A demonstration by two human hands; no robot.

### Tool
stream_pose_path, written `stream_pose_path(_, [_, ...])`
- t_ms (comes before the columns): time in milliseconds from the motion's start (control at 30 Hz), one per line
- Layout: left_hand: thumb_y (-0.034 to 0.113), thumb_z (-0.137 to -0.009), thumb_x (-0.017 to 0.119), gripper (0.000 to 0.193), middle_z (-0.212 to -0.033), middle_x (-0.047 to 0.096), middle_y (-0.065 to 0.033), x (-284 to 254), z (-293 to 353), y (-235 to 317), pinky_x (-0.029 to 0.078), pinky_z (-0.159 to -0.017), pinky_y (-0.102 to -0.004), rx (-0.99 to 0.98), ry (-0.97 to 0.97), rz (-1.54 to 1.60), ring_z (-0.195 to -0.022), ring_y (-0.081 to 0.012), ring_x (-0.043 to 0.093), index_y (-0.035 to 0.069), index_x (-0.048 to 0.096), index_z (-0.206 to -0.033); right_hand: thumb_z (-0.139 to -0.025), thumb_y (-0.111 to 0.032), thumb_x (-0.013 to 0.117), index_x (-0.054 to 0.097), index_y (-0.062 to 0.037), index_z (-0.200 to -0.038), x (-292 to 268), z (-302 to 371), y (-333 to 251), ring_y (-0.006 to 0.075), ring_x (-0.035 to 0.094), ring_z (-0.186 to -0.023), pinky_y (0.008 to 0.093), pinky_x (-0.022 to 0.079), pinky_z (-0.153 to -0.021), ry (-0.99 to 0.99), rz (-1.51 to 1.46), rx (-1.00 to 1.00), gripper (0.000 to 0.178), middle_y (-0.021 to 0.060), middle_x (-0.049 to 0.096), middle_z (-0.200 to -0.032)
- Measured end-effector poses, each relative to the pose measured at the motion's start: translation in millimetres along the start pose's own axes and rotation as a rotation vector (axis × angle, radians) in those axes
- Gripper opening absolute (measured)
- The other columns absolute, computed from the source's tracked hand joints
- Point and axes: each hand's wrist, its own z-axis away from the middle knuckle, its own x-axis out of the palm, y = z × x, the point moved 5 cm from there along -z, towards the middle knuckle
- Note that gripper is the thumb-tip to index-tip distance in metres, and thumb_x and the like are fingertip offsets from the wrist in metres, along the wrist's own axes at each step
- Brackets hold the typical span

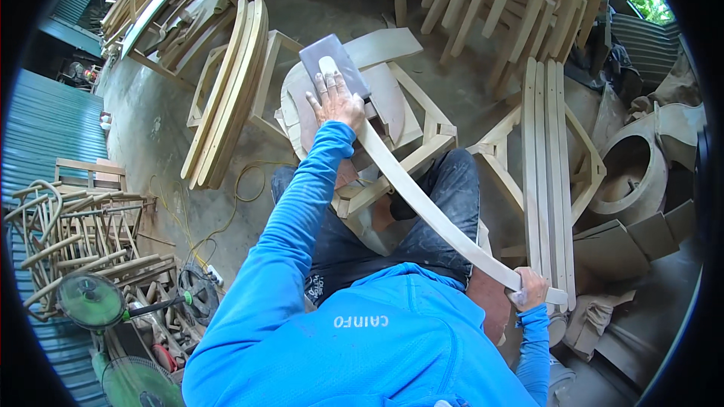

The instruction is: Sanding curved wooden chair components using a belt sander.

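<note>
The left hand point(335, 100) lay flat, fingers spread, pressing a grey sanding block point(332, 62) against the far end of a long curved wooden slat point(422, 200). The slat ran from 12 o'clock down to 4 o'clock — across the person's lap. The right hand point(531, 287) was closed around its near end at 4 o'clock. Under the block stood an unfinished wooden chair frame point(392, 102). A stack of curved slats point(226, 94) lay at 10 o'clock — apart from the hands. A green fan point(90, 300) stood at 8 o'clock.

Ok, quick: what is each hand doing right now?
Left hand: fingers spread, pressing the grey sanding block onto the curved wooden strip.
Right hand: closed around the strip's near end.
</note>
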Motion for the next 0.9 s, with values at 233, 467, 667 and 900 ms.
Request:
stream_pose_path(233, [0.034, -0.095, 0.046, 0.076, -0.171, 0.021, -0.013, -7, -84, -40, 0.006, -0.127, -0.0608, -0.013, 0.047, -0.048, -0.16, -0.0352, 0.01, 0.004, 0.027, -0.162, -0.072, -0.018, 0.075, 0.063, -0.0109, -0.095, 4, -81, -41, 0.0347, 0.066, -0.075, 0.0451, 0.049, -0.063, -0.049, 0.019, -0.032, 0.027, 0.012, 0.064, -0.083])
stream_pose_path(467, [0.034, -0.094, 0.048, 0.08, -0.171, 0.016, -0.0212, 4, -58, -29, 0.008, -0.128, -0.058, 0.07, 0.001, -0.023, -0.161, -0.0342, 0.007, -0.003, 0.024, -0.161, -0.07, -0.017, 0.076, 0.06, -0.0115, -0.094, 6, -55, -14, 0.0334, 0.067, -0.078, 0.0441, 0.049, -0.068, -0.177, -0.03, -0.022, 0.029, 0.0107, 0.066, -0.087])
stream_pose_path(667, [0.034, -0.093, 0.051, 0.081, -0.17, 0.021, -0.0219, 6, -37, -7, 0.01, -0.128, -0.0576, 0.137, 0.015, -0.027, -0.16, -0.0375, 0.012, -0.001, 0.026, -0.161, -0.07, -0.016, 0.078, 0.06, -0.0108, -0.096, 0, -35, 0, 0.0357, 0.066, -0.078, 0.0465, 0.049, -0.066, -0.331, -0.029, 0.053, 0.031, 0.0135, 0.065, -0.086])
stream_pose_path(900, [0.033, -0.095, 0.044, 0.075, -0.17, 0.021, -0.0179, 1, -118, -61, 0.013, -0.127, -0.0579, 0.132, 0.08, -0.031, -0.159, -0.0343, 0.016, 0.002, 0.028, -0.161, -0.072, -0.019, 0.076, 0.061, -0.0103, -0.1, 17, -105, -48, 0.0358, 0.065, -0.076, 0.046, 0.049, -0.066, -0.217, -0.059, -0.063, 0.033, 0.0133, 0.065, -0.086])
